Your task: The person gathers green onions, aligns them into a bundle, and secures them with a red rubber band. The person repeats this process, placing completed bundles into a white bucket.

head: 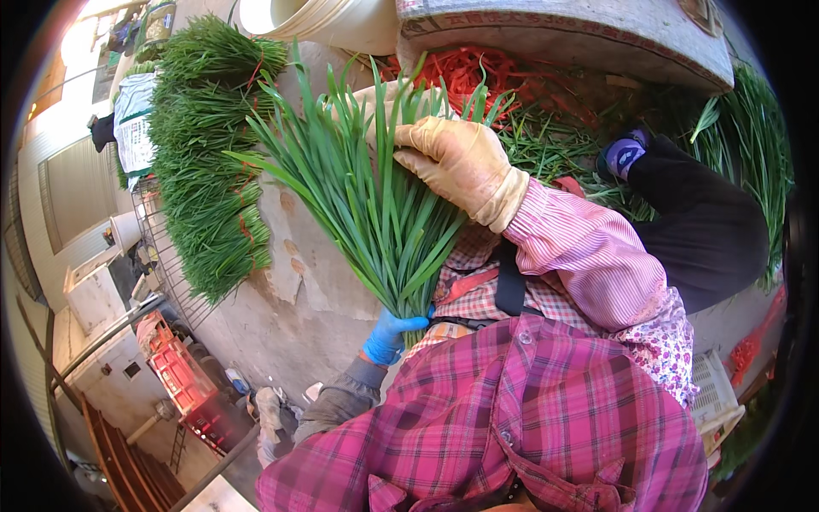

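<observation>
My left hand (390, 336), in a blue glove, is closed round the pale stem end of a loose bunch of long flat green leaves (377, 217), which look like garlic chives. From there the leaves fan up and away from my body. My right hand (461, 166), in a stained tan rubber glove, lies over the upper right of the fan, its fingers curled at the leaves. Whether a leaf is pinched between those fingertips cannot be told. Behind the leaf tips a pale cloth-like thing (365, 102) is partly hidden.
Tied green bundles (205, 153) with red bands form a row at left, beside a wire rack (169, 256). A white bucket (345, 25), a printed sack-like surface (563, 32) and red plastic strips (473, 70) lie ahead. Loose leaves (748, 141) and a bent leg (697, 217) are at right.
</observation>
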Tool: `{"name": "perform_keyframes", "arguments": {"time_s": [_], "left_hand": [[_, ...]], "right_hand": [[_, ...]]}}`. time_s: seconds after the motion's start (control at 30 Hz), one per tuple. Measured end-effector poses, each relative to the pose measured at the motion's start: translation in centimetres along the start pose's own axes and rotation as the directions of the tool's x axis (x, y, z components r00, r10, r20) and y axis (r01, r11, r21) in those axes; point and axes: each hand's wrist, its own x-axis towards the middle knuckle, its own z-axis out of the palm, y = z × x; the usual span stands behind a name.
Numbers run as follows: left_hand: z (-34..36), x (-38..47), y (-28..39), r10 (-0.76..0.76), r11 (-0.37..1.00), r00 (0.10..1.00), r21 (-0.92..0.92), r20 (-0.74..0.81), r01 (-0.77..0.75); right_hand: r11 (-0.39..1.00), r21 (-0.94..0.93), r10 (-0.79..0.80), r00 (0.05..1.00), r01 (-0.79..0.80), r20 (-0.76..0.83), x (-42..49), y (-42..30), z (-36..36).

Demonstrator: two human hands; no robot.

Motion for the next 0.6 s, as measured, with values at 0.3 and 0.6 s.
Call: {"name": "perform_keyframes", "arguments": {"time_s": [0.3, 0.6], "left_hand": [[-0.3, 0.3, -0.3, 0.009, 0.999, 1.0, 0.031, 0.021, -0.01], [1.8, -0.6, 1.6, 0.087, 0.984, 0.996, 0.159, -0.017, -0.084]], "right_hand": [[0.979, -0.149, -0.152, 0.986, 0.142, -0.061, 1.0, 1.0, 0.6], [0.93, -0.269, -0.261, 0.965, 0.251, -0.003, 1.6, 1.5, 0.7]]}}
